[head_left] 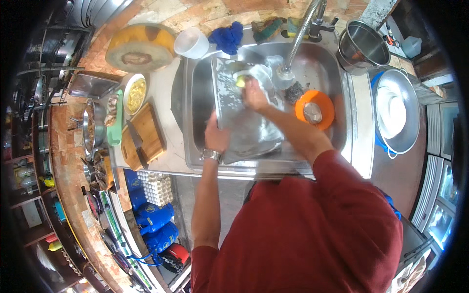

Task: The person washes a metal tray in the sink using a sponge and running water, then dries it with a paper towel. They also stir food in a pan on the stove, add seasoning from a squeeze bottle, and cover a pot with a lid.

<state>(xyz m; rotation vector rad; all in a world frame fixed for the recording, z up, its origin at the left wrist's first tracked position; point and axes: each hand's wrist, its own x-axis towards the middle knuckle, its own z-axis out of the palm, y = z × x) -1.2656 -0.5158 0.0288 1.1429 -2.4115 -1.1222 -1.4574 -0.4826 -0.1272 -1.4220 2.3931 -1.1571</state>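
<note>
A flat rectangular metal tray, wet and streaked with white suds, lies tilted inside the steel sink. Along its left edge my left hand is closed, a metal watch on the wrist. My right hand presses a yellow-green sponge against the upper part of the tray; its fingers are partly blurred. To the right of the tray, in the sink, an orange bowl holds a pale round thing. A dark scouring pad sits beside the bowl, below the flexible faucet hose.
Left of the sink are a wooden cutting board with a knife, a bowl of yellow food and a green tray. Behind stand a white bowl and blue cloth. Metal pots and a large basin stand right.
</note>
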